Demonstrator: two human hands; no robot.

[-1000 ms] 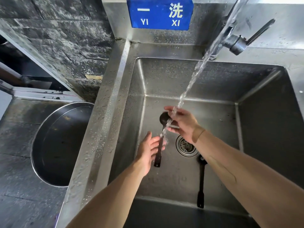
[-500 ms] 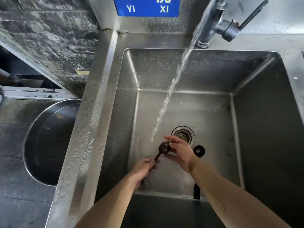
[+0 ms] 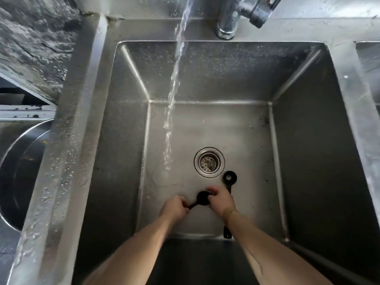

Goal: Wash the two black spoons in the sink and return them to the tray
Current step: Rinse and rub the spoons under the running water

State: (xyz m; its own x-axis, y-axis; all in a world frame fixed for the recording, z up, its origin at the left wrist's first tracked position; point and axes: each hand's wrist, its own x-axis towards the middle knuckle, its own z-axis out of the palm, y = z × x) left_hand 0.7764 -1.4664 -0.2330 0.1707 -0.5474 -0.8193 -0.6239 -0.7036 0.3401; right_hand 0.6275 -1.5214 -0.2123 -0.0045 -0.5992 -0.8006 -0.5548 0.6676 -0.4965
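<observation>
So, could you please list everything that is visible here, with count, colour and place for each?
Sink: one, steel, centre.
Faucet: one, chrome, behind the sink, top.
Water stream: one, clear, falling left of the drain.
Drain strainer: one, steel, sink floor.
Held spoon: one, black, between both hands.
Second spoon: one, black, lying on the sink floor right of the drain.
Round basin: one, steel, far left.
Stone wall: dark grey, top left.
Left hand: grips the spoon handle.
Right hand: on the spoon bowl.
</observation>
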